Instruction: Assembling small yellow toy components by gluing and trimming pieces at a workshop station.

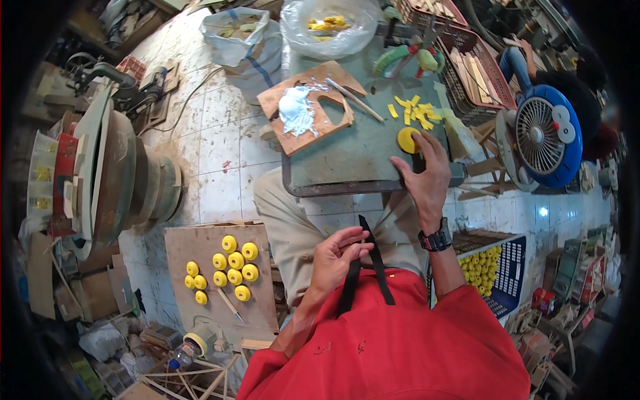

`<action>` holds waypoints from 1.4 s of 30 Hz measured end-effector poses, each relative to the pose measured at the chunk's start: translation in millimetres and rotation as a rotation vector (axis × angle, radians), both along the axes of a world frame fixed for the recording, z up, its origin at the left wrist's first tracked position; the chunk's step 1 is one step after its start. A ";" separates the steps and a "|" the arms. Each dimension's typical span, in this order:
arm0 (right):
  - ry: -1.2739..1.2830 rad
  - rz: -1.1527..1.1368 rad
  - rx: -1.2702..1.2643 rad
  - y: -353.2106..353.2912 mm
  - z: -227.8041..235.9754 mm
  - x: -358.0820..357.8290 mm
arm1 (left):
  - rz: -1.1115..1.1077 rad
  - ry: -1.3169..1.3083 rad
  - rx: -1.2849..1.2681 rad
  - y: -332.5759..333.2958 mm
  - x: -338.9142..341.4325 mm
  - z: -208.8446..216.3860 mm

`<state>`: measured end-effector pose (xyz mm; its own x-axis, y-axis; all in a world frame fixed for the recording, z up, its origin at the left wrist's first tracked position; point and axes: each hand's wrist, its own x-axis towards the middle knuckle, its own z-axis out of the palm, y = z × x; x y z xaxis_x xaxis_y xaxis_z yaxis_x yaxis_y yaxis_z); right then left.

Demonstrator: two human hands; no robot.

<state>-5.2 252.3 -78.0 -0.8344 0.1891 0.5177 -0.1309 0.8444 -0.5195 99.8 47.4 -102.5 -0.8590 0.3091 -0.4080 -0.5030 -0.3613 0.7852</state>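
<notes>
The R hand is at the near right part of the green table, w/ thumb and fingers held wide apart, so it is open. Its fingertips reach the right edge of the yellow disc; the thumb is nearer to the body, below the disc. So the disc lies on the table top, just beyond the hand and a bit to its left. It is round and lies flat, w/ one face up, hence no long axis can be named.

Behind it are the yellow strips, a loose heap, pointing in diff. directions. To the left, the wooden stick lies slanted, its near end toward the right, partly on the cut board w/ white powder.

The L hand is above the lap, near the black strap, fingers bent toward thumb; cannot tell if sth. small is pinched.
</notes>
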 end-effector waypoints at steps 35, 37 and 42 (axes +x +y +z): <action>-0.246 -0.070 0.124 5.9 -0.5 -75.2 | -0.288 0.588 0.759 -12.2 -24.0 137.9; -0.135 -0.051 0.135 5.0 4.9 -73.9 | -0.220 0.462 0.611 -11.6 -27.6 116.6; -0.094 0.096 -0.216 -3.5 33.7 -32.4 | 0.048 0.331 0.008 7.0 -45.8 81.3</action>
<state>-37.6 248.7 -44.4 -0.8966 0.2043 0.3928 -0.1476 0.6984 -0.7003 54.1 54.4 -21.3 -0.9582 0.2672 -0.1023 -0.2036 -0.3854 0.9000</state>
